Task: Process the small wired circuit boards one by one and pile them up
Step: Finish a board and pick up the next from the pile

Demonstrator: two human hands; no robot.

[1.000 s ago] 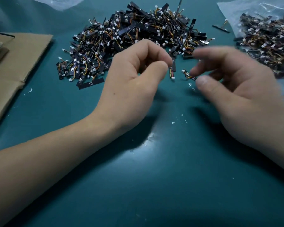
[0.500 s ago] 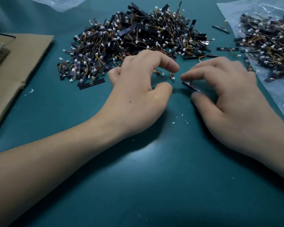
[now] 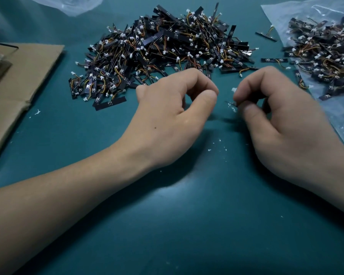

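The right hand (image 3: 282,120) pinches one board (image 3: 231,104) low over the mid bench (image 3: 187,225), just short of the pile (image 3: 167,46) toward the far edge, while the left hand (image 3: 167,120) has thumb on forefinger, on what I cannot tell, so best grip the board itself, not its wires.

Brown cardboard (image 3: 26,76) lies at the teal table's (image 3: 187,235) left edge, clear plastic (image 3: 77,4) behind.
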